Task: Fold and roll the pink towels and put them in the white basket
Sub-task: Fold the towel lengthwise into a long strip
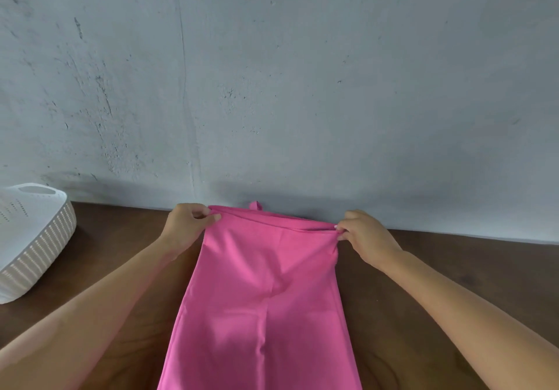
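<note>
One pink towel (260,292) lies on the brown table (453,283), its long axis running from near to far, its far end by the grey wall (272,72). The left hand (187,223) pinches the far-left corner and the right hand (366,235) pinches the far-right corner. The towel's near end is cut off. At far left, the white basket (36,238) is partly out of view.

A pink towel (260,292) is laid lengthwise on a brown table (453,283), running from 6 o'clock toward the grey wall (272,72) at 12. Its far edge is turned over in a narrow fold, pinched at one corner by the left hand (187,226) and at the other by the right hand (367,238). A white basket (39,238) is seen at 9 o'clock, well apart from the towel.
</note>
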`<action>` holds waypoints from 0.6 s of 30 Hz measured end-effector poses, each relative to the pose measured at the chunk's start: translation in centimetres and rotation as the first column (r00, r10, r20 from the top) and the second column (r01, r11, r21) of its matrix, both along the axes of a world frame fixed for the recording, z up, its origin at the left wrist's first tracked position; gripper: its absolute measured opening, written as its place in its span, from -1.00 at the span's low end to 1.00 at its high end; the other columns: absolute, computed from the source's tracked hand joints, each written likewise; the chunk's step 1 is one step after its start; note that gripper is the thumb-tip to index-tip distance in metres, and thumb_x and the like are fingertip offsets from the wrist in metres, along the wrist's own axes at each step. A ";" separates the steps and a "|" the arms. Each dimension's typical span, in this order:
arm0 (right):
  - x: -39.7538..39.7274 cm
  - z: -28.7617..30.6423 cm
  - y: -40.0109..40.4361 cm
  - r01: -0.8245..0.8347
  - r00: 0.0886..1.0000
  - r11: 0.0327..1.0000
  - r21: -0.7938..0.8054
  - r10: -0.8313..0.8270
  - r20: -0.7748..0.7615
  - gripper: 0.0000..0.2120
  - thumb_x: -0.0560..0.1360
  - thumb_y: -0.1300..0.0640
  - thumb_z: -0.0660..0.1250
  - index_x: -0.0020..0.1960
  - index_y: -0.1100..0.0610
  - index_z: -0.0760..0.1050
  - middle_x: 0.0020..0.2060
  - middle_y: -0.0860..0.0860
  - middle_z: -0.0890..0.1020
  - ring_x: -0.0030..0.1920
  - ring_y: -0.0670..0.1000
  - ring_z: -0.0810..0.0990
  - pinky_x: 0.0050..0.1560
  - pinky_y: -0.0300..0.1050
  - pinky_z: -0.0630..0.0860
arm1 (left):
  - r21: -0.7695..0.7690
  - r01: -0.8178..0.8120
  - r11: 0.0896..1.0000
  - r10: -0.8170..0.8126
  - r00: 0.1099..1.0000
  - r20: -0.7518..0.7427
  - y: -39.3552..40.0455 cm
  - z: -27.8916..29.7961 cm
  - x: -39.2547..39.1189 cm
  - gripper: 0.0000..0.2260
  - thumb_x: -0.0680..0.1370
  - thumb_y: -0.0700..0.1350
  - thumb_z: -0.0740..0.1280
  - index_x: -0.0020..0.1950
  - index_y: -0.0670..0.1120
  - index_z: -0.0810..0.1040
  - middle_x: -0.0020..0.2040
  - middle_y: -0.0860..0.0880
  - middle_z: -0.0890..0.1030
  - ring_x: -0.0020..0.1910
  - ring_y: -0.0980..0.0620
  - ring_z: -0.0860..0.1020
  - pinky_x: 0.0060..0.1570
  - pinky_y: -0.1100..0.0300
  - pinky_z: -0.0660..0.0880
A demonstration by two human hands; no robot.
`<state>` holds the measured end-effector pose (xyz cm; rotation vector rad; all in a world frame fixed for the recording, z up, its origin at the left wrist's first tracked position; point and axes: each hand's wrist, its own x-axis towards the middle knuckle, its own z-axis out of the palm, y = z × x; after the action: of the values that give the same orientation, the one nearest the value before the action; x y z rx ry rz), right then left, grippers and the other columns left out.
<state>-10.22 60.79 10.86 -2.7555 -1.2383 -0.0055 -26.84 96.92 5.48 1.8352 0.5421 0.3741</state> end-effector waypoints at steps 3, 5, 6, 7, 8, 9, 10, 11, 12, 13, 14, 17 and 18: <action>-1.6 1.8 -1.0 -0.050 0.997 0.999 0.009 0.049 0.055 -0.86 0.57 0.24 0.41 -0.16 0.22 0.62 -0.28 -0.06 0.38 -0.15 0.00 0.39 -0.17 -0.04 0.41 | -0.019 0.043 0.999 -0.042 0.998 0.040 -0.9 2.0 -2.0 -0.82 0.52 -0.14 0.52 -0.25 -0.17 0.67 -0.20 -0.16 0.68 -0.21 0.07 0.59 -0.06 0.21 0.45; -2.8 2.7 -1.8 -0.067 0.994 0.998 -0.006 0.067 0.085 -0.85 0.57 0.25 0.41 -0.18 0.22 0.61 -0.28 -0.03 0.41 -0.16 0.02 0.41 -0.16 0.01 0.46 | -0.032 0.086 0.996 -0.083 0.994 0.070 -1.5 3.1 -3.5 -0.82 0.52 -0.14 0.51 -0.23 -0.18 0.67 -0.19 -0.18 0.67 -0.21 0.05 0.59 -0.03 0.19 0.45; -3.5 3.0 -2.2 -0.076 0.991 0.997 -0.020 0.078 0.107 -0.86 0.56 0.25 0.42 -0.18 0.22 0.62 -0.27 -0.01 0.43 -0.17 0.02 0.41 -0.19 0.00 0.43 | -0.029 0.107 0.994 -0.104 0.991 0.082 -1.7 3.4 -4.2 -0.82 0.52 -0.13 0.51 -0.23 -0.18 0.67 -0.19 -0.19 0.66 -0.20 0.04 0.59 -0.01 0.16 0.45; -4.3 3.3 -2.7 -0.082 0.988 0.996 -0.034 0.086 0.130 -0.88 0.55 0.25 0.43 -0.17 0.21 0.63 -0.27 0.01 0.45 -0.18 0.02 0.39 -0.22 -0.03 0.36 | -0.024 0.121 0.992 -0.119 0.989 0.089 -1.9 3.7 -4.8 -0.83 0.52 -0.13 0.51 -0.22 -0.18 0.67 -0.20 -0.17 0.66 -0.19 0.02 0.59 0.00 0.15 0.45; -5.0 3.6 -3.1 -0.081 0.986 0.995 -0.051 0.088 0.144 -0.90 0.54 0.25 0.42 -0.15 0.21 0.63 -0.26 0.02 0.47 -0.18 0.02 0.38 -0.22 -0.05 0.30 | -0.019 0.133 0.991 -0.131 0.987 0.094 -2.1 3.9 -5.5 -0.84 0.52 -0.12 0.51 -0.22 -0.16 0.68 -0.21 -0.13 0.68 -0.18 0.02 0.60 0.02 0.14 0.46; -5.9 3.8 -3.7 -0.079 0.985 0.994 -0.075 0.090 0.150 -0.91 0.55 0.25 0.41 -0.13 0.20 0.64 -0.25 0.02 0.48 -0.17 0.03 0.40 -0.21 -0.05 0.28 | -0.014 0.144 0.989 -0.142 0.985 0.097 -2.4 4.1 -6.1 -0.85 0.52 -0.12 0.51 -0.21 -0.14 0.69 -0.22 -0.09 0.69 -0.18 0.03 0.62 0.03 0.13 0.48; -6.7 3.9 -4.2 -0.081 0.983 0.992 -0.095 0.095 0.156 -0.91 0.56 0.24 0.40 -0.10 0.19 0.65 -0.23 0.02 0.48 -0.15 0.05 0.42 -0.20 -0.05 0.30 | -0.009 0.155 0.988 -0.154 0.983 0.102 -2.8 4.2 -6.7 -0.86 0.53 -0.12 0.51 -0.21 -0.12 0.69 -0.21 -0.07 0.70 -0.17 0.05 0.63 0.04 0.13 0.49; -7.4 3.9 -4.7 -0.084 0.982 0.990 -0.110 0.101 0.161 -0.91 0.57 0.24 0.39 -0.08 0.18 0.65 -0.22 0.01 0.47 -0.12 0.06 0.44 -0.19 -0.04 0.32 | -0.006 0.165 0.986 -0.163 0.981 0.109 -3.2 4.3 -7.3 -0.87 0.53 -0.12 0.51 -0.20 -0.12 0.70 -0.20 -0.05 0.70 -0.16 0.07 0.64 0.05 0.14 0.49; -8.1 4.0 -5.1 -0.084 0.981 0.989 -0.121 0.103 0.162 -0.92 0.57 0.25 0.38 -0.07 0.17 0.66 -0.22 -0.01 0.44 -0.12 0.05 0.44 -0.19 -0.04 0.33 | -0.005 0.174 0.985 -0.173 0.978 0.117 -3.7 4.3 -8.0 -0.88 0.53 -0.13 0.51 -0.20 -0.11 0.70 -0.19 -0.03 0.71 -0.15 0.08 0.65 0.06 0.15 0.49; -8.7 4.0 -5.6 -0.077 0.982 0.989 -0.129 0.097 0.160 -0.91 0.57 0.26 0.37 -0.05 0.17 0.66 -0.22 -0.03 0.40 -0.11 0.04 0.42 -0.18 -0.04 0.33 | -0.008 0.181 0.984 -0.178 0.976 0.122 -4.2 4.4 -8.7 -0.89 0.53 -0.13 0.51 -0.19 -0.10 0.70 -0.18 -0.02 0.72 -0.13 0.09 0.66 0.07 0.17 0.47; -9.3 3.9 -6.1 -0.067 0.983 0.988 -0.139 0.089 0.160 -0.90 0.57 0.27 0.36 -0.05 0.16 0.65 -0.21 -0.04 0.38 -0.11 0.04 0.40 -0.18 -0.05 0.32 | -0.018 0.185 0.983 -0.182 0.975 0.127 -4.8 4.4 -9.5 -0.90 0.53 -0.14 0.51 -0.18 -0.10 0.70 -0.16 -0.03 0.72 -0.11 0.08 0.67 0.08 0.17 0.47; -11.1 3.5 -7.7 -0.064 0.981 0.989 -0.132 0.087 0.175 -0.90 0.54 0.30 0.39 -0.08 0.16 0.65 -0.23 -0.05 0.38 -0.14 0.01 0.37 -0.22 -0.06 0.32 | -0.026 0.183 0.983 -0.177 0.974 0.138 -6.5 4.0 -11.9 -0.93 0.53 -0.16 0.50 -0.16 -0.12 0.70 -0.12 -0.05 0.73 -0.07 0.03 0.69 0.10 0.10 0.52; -11.7 3.3 -8.3 -0.066 0.980 0.991 -0.117 0.086 0.180 -0.91 0.54 0.29 0.42 -0.10 0.15 0.66 -0.25 -0.06 0.39 -0.16 0.00 0.36 -0.24 -0.08 0.30 | -0.019 0.184 0.983 -0.179 0.973 0.143 -7.0 3.9 -12.9 -0.93 0.53 -0.17 0.50 -0.15 -0.13 0.69 -0.12 -0.07 0.72 -0.07 -0.01 0.70 0.11 0.03 0.54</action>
<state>-21.94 52.46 14.19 -2.8541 -1.4306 -0.1959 -39.76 89.88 9.34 1.7953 0.2790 0.3656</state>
